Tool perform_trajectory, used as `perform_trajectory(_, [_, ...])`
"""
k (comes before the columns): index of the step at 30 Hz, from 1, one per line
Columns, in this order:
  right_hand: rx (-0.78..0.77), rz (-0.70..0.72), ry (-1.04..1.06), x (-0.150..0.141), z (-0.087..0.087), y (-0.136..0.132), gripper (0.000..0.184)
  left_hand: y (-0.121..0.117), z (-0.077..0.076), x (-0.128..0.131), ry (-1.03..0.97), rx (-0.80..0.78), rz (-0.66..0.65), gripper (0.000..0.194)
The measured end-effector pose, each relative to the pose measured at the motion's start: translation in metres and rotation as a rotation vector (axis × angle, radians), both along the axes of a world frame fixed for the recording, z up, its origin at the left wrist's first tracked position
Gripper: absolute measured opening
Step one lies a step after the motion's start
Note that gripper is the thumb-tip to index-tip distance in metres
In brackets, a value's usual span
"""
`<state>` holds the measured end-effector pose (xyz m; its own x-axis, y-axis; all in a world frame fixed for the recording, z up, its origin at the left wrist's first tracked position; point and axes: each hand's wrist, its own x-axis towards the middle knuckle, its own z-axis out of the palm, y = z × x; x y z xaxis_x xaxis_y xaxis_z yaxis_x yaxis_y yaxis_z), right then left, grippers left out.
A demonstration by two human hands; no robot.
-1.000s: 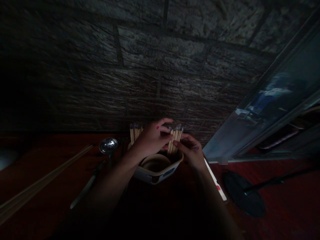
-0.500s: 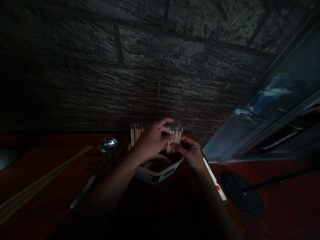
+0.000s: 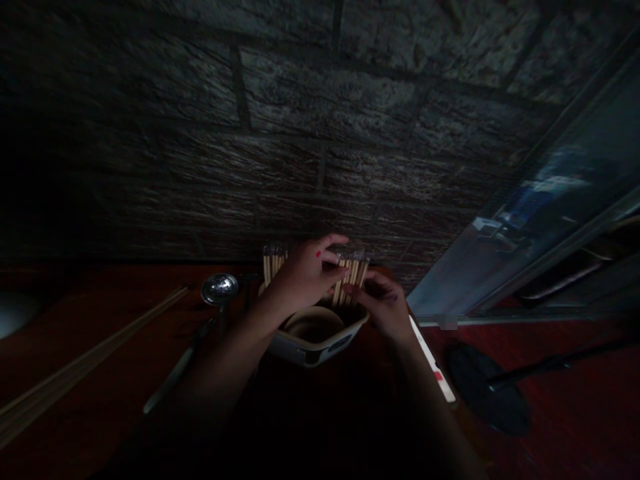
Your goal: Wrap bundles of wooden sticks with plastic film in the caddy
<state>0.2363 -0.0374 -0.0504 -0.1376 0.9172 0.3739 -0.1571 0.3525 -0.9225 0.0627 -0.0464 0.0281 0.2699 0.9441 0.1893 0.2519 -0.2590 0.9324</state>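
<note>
A bundle of plastic-wrapped wooden chopsticks [image 3: 351, 275] stands upright at the right rear of a light-coloured basket [image 3: 306, 359]. My left hand [image 3: 307, 270] reaches over the basket and grips the bundle's left side, thumb in front, index finger raised. From the right, my right hand [image 3: 389, 305] pinches the same bundle lower down, its thumb across the front. More wrapped chopsticks [image 3: 273, 263] stand at the left rear, partly hidden behind my left wrist. Inside the basket, in front of the bundle, is a round beige bowl-like container [image 3: 315, 323]. Dim light hides the chopsticks' lower ends.
On the wooden table [image 3: 115, 293] lie a metal ladle [image 3: 220, 289], a pale-handled utensil [image 3: 173, 380] and long thin sticks [image 3: 95, 363]. A stone-patterned wall [image 3: 310, 167] rises behind. At right are a white strip [image 3: 433, 360], a black round stand base [image 3: 487, 387] and a glass door [image 3: 505, 220].
The view has shifted slightly. My right hand and the chopsticks' tops have moved a little to the right; both hands keep their hold.
</note>
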Motion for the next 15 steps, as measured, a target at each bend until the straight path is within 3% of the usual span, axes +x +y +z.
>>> perform_trajectory(7, [-0.047, 0.066, 0.000, 0.006, -0.002, 0.002, 0.030, 0.003, -0.004, 0.000, 0.051, 0.093, 0.012, 0.046])
perform_trajectory(15, [-0.035, 0.064, 0.032, 0.018, -0.001, 0.004, 0.026, 0.005, -0.005, -0.001, 0.068, 0.156, -0.001, 0.047])
